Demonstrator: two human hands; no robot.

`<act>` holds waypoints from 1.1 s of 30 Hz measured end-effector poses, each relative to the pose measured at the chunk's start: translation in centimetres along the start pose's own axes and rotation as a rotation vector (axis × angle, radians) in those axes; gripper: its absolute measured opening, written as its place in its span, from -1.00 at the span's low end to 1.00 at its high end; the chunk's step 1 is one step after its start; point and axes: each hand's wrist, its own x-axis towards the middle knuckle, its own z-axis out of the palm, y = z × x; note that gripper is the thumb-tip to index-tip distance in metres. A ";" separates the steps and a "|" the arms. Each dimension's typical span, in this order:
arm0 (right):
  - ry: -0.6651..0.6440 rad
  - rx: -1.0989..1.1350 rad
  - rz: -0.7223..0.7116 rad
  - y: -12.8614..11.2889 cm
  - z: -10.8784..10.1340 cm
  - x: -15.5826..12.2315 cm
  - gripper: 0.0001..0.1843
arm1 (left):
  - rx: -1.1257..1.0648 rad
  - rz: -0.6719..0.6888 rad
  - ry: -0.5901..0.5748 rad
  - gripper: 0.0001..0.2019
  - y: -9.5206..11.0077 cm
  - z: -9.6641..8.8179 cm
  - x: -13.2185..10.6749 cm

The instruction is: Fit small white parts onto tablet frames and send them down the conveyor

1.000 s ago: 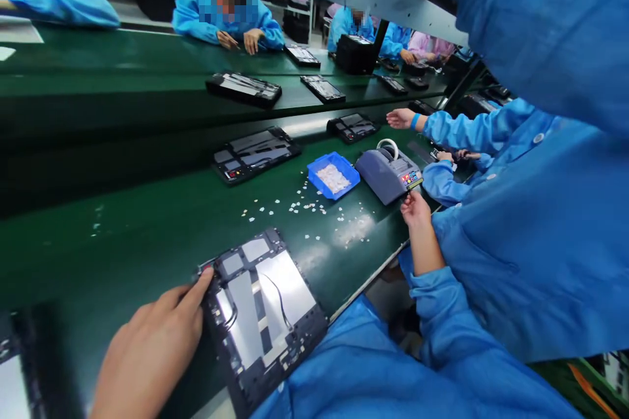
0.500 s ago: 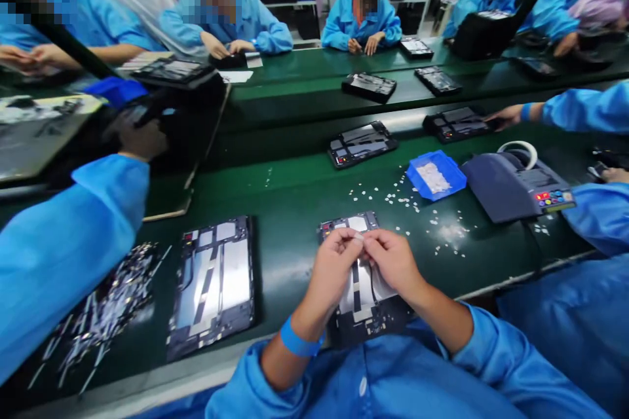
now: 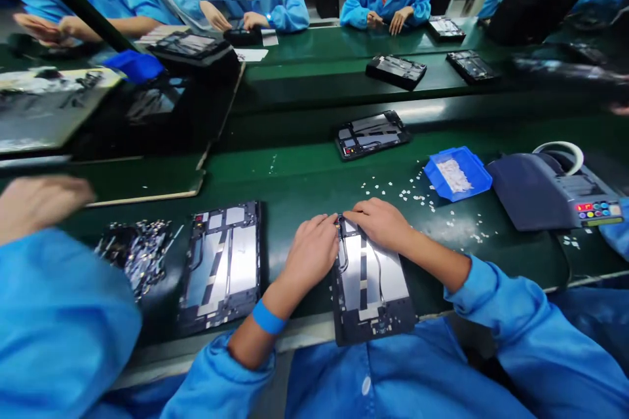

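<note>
A black tablet frame (image 3: 373, 288) with silver plates and thin cables lies at the near edge of the green bench, partly over the edge. My left hand (image 3: 314, 252), with a blue wristband, curls against the frame's upper left edge. My right hand (image 3: 381, 222) lies across the frame's top, fingertips pressed down at the top left corner beside my left fingers. Whether a small piece sits under the fingertips is hidden.
A second tablet frame (image 3: 221, 268) lies to the left, beside a pile of small shiny parts (image 3: 135, 249). A blue bin (image 3: 457, 173), scattered white scraps (image 3: 417, 195) and a grey tape dispenser (image 3: 545, 190) stand to the right. Another frame (image 3: 371, 134) sits on the belt. A co-worker's sleeve (image 3: 59, 321) fills the near left.
My view swung from the right to straight ahead. Both hands, which pinched a small piece above the frame half a second ago, have dropped onto its top left corner.
</note>
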 end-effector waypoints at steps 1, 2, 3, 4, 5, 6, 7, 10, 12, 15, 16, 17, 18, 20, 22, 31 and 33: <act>-0.019 -0.030 -0.035 0.1 0.2 0.2 -0.62 | 0.043 0.022 -0.013 -0.79 0.1 0.3 0.1; -0.039 -0.053 -0.066 0.2 0.3 0.3 -0.62 | 0.076 0.040 -0.020 -0.78 0.1 0.5 0.2; -0.057 -0.073 -0.089 0.3 0.4 0.3 -0.63 | 0.100 0.055 -0.020 -0.76 0.2 0.6 0.2; -0.074 -0.089 -0.108 0.4 0.3 0.3 -0.63 | 0.117 0.066 -0.018 -0.75 0.2 0.7 0.2; -0.087 -0.103 -0.122 0.5 0.2 0.3 -0.63 | 0.130 0.076 -0.014 -0.74 0.2 0.7 0.2; -0.098 -0.115 -0.133 0.6 0.1 0.3 -0.63 | 0.142 0.084 -0.012 -0.73 0.2 0.6 0.1; -0.106 -0.125 -0.142 0.7 -0.1 0.3 -0.63 | 0.153 0.091 -0.010 -0.73 0.2 0.5 0.1; -0.126 -0.152 -0.160 0.8 -0.4 0.4 -0.62 | 0.185 0.104 -0.012 -0.73 0.2 0.3 0.1; -0.135 -0.167 -0.170 0.8 -0.5 0.6 -0.62 | 0.196 0.109 -0.018 -0.73 0.2 0.3 0.2; -0.142 -0.172 -0.177 0.7 -0.6 0.7 -0.61 | 0.197 0.120 -0.022 -0.73 0.2 0.2 0.3; -0.144 -0.167 -0.175 0.7 -0.6 0.7 -0.61 | 0.190 0.121 -0.025 -0.73 0.2 0.2 0.3; -0.147 -0.161 -0.173 0.7 -0.6 0.8 -0.62 | 0.176 0.117 -0.026 -0.73 0.1 0.2 0.4; -0.153 -0.153 -0.168 0.7 -0.7 0.8 -0.62 | 0.151 0.107 -0.028 -0.74 0.1 0.1 0.4; -0.167 -0.139 -0.156 0.7 -0.8 0.9 -0.62 | 0.047 0.073 -0.034 -0.78 -0.2 -0.2 0.5; -0.184 -0.128 -0.153 0.8 -1.0 0.9 -0.62 | -0.135 0.001 -0.012 -0.84 -0.6 -0.6 0.6; -0.180 -0.137 -0.155 1.2 -0.7 0.9 -0.63 | -0.578 -0.320 -0.146 -0.88 -1.8 -0.9 4.2; -0.179 -0.133 -0.152 1.2 -0.6 0.8 -0.63 | -0.534 -0.341 -0.131 -0.87 -1.9 -0.5 5.0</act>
